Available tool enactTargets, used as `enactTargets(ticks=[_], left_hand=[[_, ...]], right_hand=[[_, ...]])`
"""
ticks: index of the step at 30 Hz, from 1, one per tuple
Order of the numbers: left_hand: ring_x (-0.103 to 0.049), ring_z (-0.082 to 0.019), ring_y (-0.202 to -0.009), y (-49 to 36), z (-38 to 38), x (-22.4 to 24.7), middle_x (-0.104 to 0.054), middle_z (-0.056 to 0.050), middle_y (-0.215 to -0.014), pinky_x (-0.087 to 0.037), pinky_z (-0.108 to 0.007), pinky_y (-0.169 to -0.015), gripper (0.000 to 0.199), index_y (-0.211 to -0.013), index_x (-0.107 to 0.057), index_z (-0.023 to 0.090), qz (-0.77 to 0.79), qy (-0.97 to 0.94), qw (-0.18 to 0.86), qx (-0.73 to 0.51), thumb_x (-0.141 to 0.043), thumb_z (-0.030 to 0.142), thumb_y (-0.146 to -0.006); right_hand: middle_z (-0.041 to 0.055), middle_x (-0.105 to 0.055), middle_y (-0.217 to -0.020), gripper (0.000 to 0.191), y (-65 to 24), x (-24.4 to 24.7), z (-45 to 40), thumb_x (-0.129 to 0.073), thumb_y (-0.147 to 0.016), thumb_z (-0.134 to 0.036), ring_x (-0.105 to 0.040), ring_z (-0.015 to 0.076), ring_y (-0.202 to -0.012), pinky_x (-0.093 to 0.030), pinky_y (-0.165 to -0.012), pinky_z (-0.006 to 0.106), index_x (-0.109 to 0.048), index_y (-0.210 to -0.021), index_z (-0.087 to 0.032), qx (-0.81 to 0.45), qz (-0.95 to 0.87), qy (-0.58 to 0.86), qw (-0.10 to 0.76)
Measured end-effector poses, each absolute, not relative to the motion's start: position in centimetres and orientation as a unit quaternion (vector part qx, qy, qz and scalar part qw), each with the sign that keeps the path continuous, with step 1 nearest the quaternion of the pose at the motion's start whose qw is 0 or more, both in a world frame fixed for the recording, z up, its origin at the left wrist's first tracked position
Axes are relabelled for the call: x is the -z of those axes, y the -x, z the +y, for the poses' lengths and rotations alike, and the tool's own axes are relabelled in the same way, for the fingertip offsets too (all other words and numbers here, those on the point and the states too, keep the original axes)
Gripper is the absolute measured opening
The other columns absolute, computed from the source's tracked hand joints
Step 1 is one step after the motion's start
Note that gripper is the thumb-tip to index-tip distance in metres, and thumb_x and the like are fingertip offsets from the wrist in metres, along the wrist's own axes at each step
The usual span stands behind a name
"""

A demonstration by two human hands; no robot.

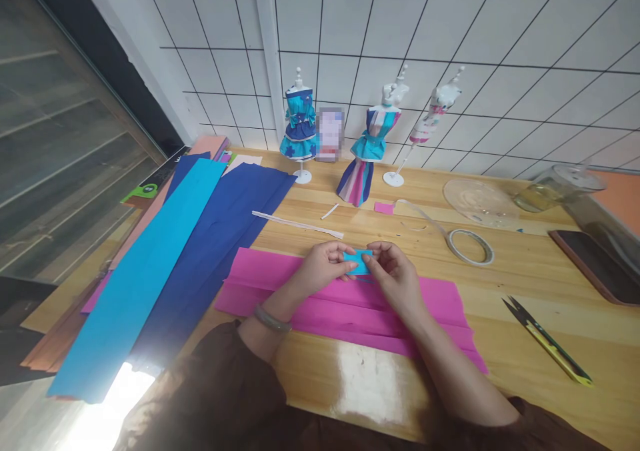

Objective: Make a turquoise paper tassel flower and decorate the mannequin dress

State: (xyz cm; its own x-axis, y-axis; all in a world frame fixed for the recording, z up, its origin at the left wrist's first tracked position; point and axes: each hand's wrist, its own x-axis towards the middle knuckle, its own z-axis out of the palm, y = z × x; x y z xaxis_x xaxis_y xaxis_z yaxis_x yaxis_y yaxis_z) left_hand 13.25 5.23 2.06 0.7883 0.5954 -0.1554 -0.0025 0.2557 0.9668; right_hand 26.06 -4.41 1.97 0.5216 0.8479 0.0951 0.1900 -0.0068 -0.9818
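A small light-blue piece of paper (359, 262) is pinched between both hands, above a long creased magenta sheet (350, 311) on the wooden table. My left hand (327, 262) grips its left end, thumb on top, with a bracelet at the wrist. On the right end, my right hand (395, 271) has its thumb pressed on the paper and its fingers behind. The fingertips beneath the piece are partly hidden.
Long blue sheets (145, 271) lie at the left. Three small mannequins stand at the back, one in a blue dress (300, 127). A tape roll (470, 247), yellow snips (547, 344) and a phone (600, 264) are on the right.
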Motion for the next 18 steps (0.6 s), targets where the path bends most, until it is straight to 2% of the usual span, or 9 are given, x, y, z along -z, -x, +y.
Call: enactTargets(ticks=[6, 11, 18], left_hand=[[-0.061, -0.011, -0.051, -13.28, 5.23, -2.14, -0.06, 0.001, -0.06, -0.051, -0.023, -0.053, 0.033, -0.091, -0.057, 0.011, 0.251, -0.576, 0.752, -0.199, -0.069, 0.027, -0.065], [-0.059, -0.009, -0.05, -13.35, 5.28, -1.8, -0.063, -0.002, -0.062, -0.049, -0.021, -0.053, 0.034, -0.086, -0.062, 0.008, 0.245, -0.579, 0.749, -0.208, -0.071, 0.031, -0.062], [-0.058, -0.009, -0.052, -13.26, 5.24, -1.92, -0.064, -0.003, -0.065, -0.049, -0.022, -0.056, 0.032, -0.087, -0.065, 0.008, 0.241, -0.593, 0.739, -0.211, -0.069, 0.03, -0.065]], right_hand=[[0.0001, -0.051, -0.07, 0.025, -26.05, -2.04, -4.35, -0.061, -0.074, -0.04, -0.048, 0.0139, -0.062, -0.04, -0.054, 0.026, -0.053, -0.09, -0.022, -0.272, -0.405, 0.646, 0.587], [0.0005, -0.053, -0.069, 0.021, -26.13, -2.16, -4.35, -0.059, -0.075, -0.04, -0.049, 0.013, -0.061, -0.041, -0.054, 0.025, -0.052, -0.078, -0.021, -0.27, -0.413, 0.636, 0.594], [0.0041, -0.06, -0.078, 0.021, -26.32, -2.41, -4.52, -0.058, -0.076, -0.04, -0.055, 0.0159, -0.069, -0.044, -0.062, 0.028, -0.063, -0.08, -0.02, -0.268, -0.427, 0.646, 0.573]])
